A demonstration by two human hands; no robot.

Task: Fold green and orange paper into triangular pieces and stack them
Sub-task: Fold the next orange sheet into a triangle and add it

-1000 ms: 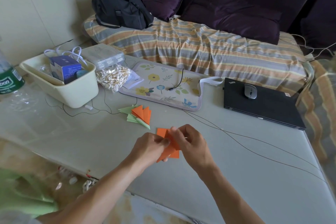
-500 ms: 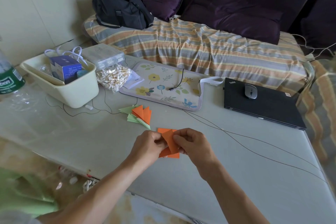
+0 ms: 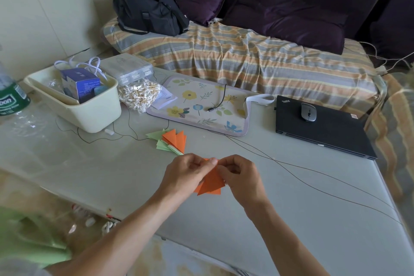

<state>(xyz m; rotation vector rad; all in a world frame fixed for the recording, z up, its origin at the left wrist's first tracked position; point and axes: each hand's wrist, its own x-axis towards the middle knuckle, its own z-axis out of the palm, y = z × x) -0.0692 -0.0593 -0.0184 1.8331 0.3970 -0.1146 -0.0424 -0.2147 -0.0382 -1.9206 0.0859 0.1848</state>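
Observation:
An orange paper piece [image 3: 211,182], folded to a pointed shape, is held just above the pale table [image 3: 291,219]. My left hand [image 3: 187,175] pinches its upper left edge and my right hand [image 3: 240,177] pinches its upper right edge, the fingertips of both meeting at the top. More orange paper lies flat under it, mostly hidden. Behind my hands lies a small stack of folded green and orange triangular pieces [image 3: 171,141].
A cream bin [image 3: 89,112] with a blue box stands at the left, with a bag of cotton swabs [image 3: 140,95] and a floral pad [image 3: 201,105] behind the stack. A closed black laptop [image 3: 322,130] carries a mouse [image 3: 308,111]. Thin cables cross the table at right.
Both hands have drawn closer together at the top of the orange piece, and the paper now hangs lower between them as a narrower pointed shape.

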